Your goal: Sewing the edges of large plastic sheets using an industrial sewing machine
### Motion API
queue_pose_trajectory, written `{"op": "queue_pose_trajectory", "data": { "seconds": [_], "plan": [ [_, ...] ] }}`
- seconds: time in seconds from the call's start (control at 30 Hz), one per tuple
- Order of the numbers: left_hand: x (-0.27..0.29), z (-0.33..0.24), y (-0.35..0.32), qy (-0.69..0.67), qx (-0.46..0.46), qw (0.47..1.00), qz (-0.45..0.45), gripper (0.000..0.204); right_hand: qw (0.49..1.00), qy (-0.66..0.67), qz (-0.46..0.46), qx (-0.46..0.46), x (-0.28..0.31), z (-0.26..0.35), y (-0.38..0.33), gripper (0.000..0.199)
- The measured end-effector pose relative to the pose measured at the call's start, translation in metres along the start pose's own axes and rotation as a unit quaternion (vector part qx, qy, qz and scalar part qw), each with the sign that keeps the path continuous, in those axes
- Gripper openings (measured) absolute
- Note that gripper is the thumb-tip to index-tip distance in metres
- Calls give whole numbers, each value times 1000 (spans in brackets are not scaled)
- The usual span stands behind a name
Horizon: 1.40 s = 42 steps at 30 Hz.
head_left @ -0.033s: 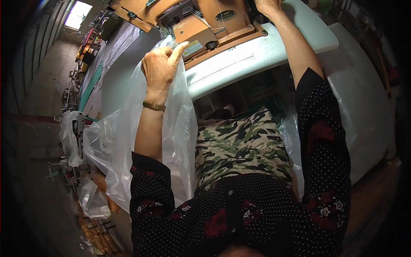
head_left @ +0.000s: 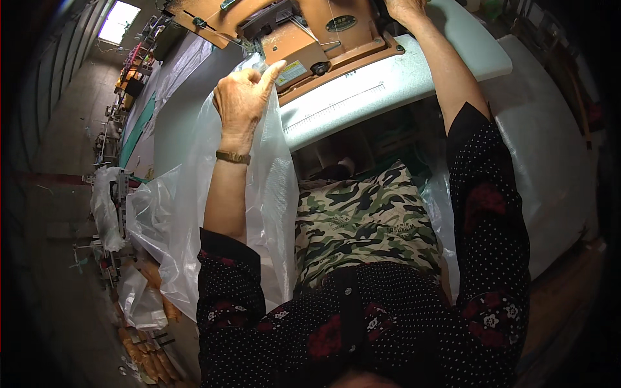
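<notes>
My left hand (head_left: pixel 242 100) is closed on the upper edge of a translucent white plastic sheet (head_left: pixel 275 187), at the left of an orange-brown sewing machine (head_left: pixel 349 48). Its thumb stretches toward the machine's front. From there the sheet hangs over the table edge in loose folds. At the top edge of the picture my right hand (head_left: pixel 406 11) lies against the machine's right end; its fingers are partly cut off and hidden. A lit white sewing table (head_left: pixel 427 71) with a ruler scale along its front carries the machine.
Camouflage cloth (head_left: pixel 369 223) covers my lap. More clear plastic (head_left: pixel 537 155) drapes at the right. Down the left side stand machine parts and thread stands, with a small plastic bag (head_left: pixel 139 301) hanging there and brownish gloves (head_left: pixel 145 355) below it.
</notes>
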<state>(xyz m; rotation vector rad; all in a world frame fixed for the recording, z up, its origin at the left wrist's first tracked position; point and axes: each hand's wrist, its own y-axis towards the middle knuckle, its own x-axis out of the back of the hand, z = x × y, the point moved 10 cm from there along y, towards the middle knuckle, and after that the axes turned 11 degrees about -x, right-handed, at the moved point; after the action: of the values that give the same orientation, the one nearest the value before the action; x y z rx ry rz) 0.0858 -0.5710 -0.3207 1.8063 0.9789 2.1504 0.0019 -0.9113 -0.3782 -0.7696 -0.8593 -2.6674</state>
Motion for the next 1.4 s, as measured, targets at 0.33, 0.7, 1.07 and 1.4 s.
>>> {"op": "queue_pose_trajectory", "data": {
  "seconds": [0.33, 0.7, 1.07, 1.4],
  "plan": [
    [-45, 47, -4, -142, 144, 979, 29, 29, 999, 32, 4, -32, -2, -8, -1, 24],
    [-37, 17, -4, 123, -71, 978, 150, 43, 999, 49, 0, -20, 1, -14, 1, 25],
    [-49, 49, -6, 17, 49, 990, 131, 48, 998, 55, -11, -20, -1, -8, -5, 30],
    [-38, 25, 7, 145, -153, 942, 261, 54, 999, 38, 20, -28, -11, -16, 0, 28]
  ]
}}
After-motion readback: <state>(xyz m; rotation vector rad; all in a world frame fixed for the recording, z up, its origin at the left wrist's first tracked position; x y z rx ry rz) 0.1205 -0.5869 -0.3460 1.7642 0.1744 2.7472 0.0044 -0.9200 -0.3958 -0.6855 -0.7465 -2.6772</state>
